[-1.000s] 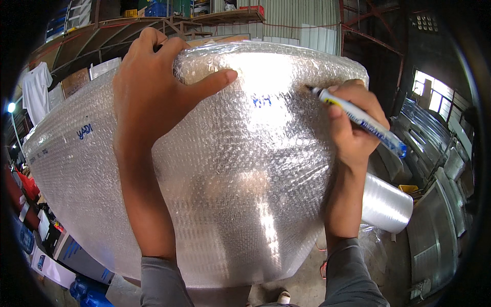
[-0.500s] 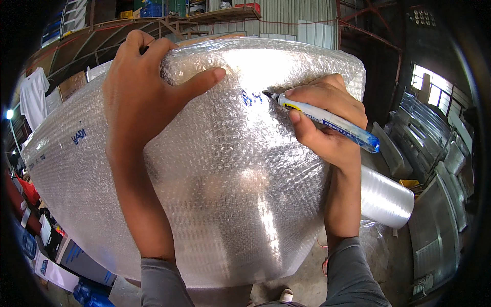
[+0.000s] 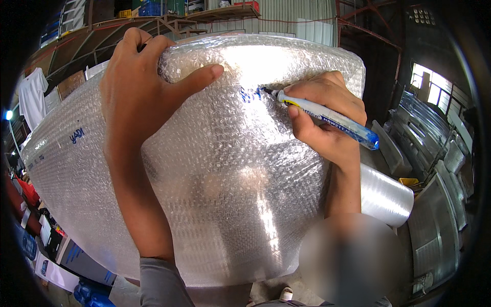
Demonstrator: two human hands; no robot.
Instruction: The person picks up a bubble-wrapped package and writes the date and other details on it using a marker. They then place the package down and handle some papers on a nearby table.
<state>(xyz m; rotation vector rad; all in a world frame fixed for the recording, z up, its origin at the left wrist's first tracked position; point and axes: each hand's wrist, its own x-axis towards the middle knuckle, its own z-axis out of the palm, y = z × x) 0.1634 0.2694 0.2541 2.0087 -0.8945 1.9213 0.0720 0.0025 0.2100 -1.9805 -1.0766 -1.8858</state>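
Marker (image 3: pixel 327 118) gripped in right hand (image 3: pixel 332 101), tip leftward at blue writing (image 3: pixel 250 94).
Its shaft slants away up-left; left hand (image 3: pixel 140 87), thumb extended, clasps the bubble wrap's (image 3: pixel 230 169) far edge.

Bubble wrap (image 3: pixel 215 153): blue handwriting (image 3: pixel 250 94) at upper centre, the marker's nib at its right end; a second short blue inscription (image 3: pixel 77 136) at left; small dark characters (image 3: pixel 39 159) farther left, too faint to read. Marker (image 3: pixel 335 120): printed letters and numerals along the white barrel.
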